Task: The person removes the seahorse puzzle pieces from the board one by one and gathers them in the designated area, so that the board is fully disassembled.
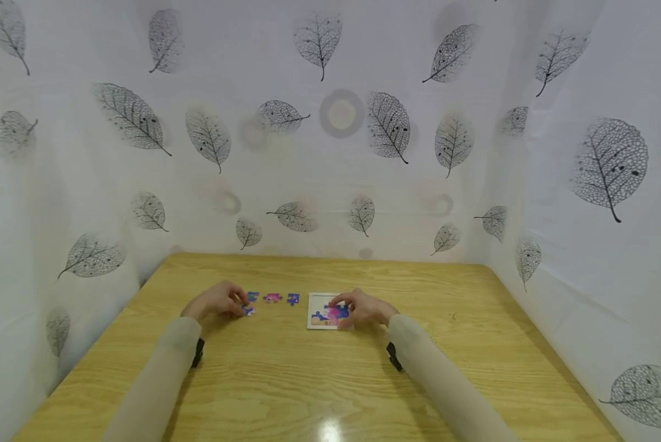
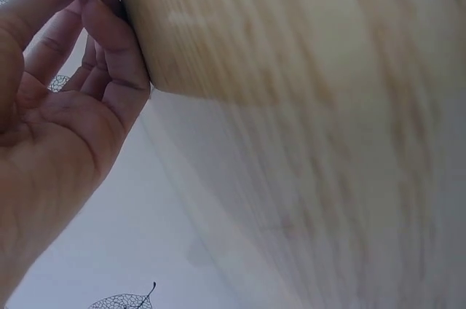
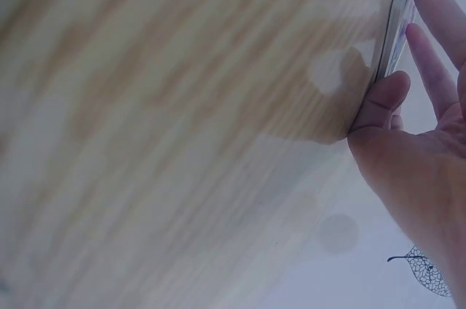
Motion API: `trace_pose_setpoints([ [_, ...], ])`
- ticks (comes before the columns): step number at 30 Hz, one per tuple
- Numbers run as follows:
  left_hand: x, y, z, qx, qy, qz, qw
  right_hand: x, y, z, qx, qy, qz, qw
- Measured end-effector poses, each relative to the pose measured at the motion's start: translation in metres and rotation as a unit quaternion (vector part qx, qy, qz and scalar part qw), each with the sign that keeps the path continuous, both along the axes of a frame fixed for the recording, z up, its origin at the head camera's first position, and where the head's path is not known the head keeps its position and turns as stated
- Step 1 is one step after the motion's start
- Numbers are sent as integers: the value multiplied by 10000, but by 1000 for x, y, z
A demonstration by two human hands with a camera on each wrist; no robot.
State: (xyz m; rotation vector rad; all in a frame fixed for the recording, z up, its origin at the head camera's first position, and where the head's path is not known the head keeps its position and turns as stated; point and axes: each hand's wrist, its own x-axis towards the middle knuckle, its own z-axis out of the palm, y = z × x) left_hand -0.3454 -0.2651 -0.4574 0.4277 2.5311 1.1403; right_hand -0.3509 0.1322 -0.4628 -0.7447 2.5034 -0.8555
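Near the left end of a row of jigsaw pieces, my left hand (image 1: 220, 299) pinches a blue and purple puzzle piece (image 1: 249, 311) at its fingertips. In the left wrist view the thumb and curled fingers come together at the tabletop, where the piece is hardly visible. My right hand (image 1: 366, 307) rests on the right side of a white-framed puzzle tray (image 1: 309, 313), its fingers spread and its thumb by the near edge. Inside the tray lies a partly assembled pink, blue and orange picture (image 1: 333, 313), which the hand partly covers.
Between the left hand and the tray lie a teal and blue piece (image 1: 252, 295), a pink piece (image 1: 272, 298) and a dark blue piece (image 1: 293, 299). They sit on a yellow wooden table (image 1: 286, 380). White leaf-patterned curtains (image 1: 330, 166) surround its back and sides.
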Motion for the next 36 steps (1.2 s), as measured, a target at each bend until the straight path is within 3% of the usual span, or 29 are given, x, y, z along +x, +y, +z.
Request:
trace_pose_setpoints([
  [11, -1, 2, -1, -150, 76, 13, 9999, -1, 1, 0, -139, -133, -77, 9998],
  [25, -1, -2, -3, 48, 53, -12, 10000, -2, 0, -2, -150, -103, -16, 9998],
  [36, -3, 12, 0, 181, 114, -23, 9998, -1, 0, -2, 85, -206, -467, 9987],
])
